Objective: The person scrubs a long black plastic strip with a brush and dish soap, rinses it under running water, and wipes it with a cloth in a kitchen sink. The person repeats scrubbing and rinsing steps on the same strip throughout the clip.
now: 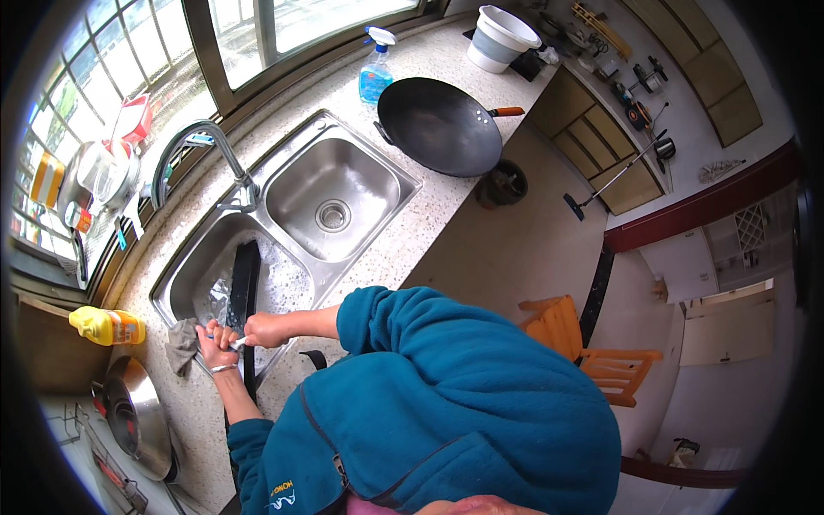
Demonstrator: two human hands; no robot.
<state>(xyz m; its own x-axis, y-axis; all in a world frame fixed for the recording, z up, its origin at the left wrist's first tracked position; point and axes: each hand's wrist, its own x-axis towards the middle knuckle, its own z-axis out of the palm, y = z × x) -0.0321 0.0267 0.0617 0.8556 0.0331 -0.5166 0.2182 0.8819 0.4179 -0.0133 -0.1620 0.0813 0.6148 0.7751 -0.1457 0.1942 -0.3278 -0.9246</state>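
Over the near edge of the left sink basin (199, 241), my two hands are close together. My right hand (265, 329) is closed in a fist around one end of a small white-and-blue object (237, 344). My left hand (219, 344), with a silver bangle at the wrist, grips its other side. The fingers hide most of that object, so its kind is unclear. A long black panel (243, 277) leans in the basin among soapy suds (286, 277) and runs down past my hands. Beside my left hand, a grey cloth (183, 344) drapes over the sink's rim.
The right basin (331, 187) adjoins, under a curved faucet (241, 187). A black wok (441, 129), a blue spray bottle (375, 74) and a white-grey bucket (502, 38) stand on the counter. At left are a yellow bottle (106, 326) and a steel pan (138, 418).
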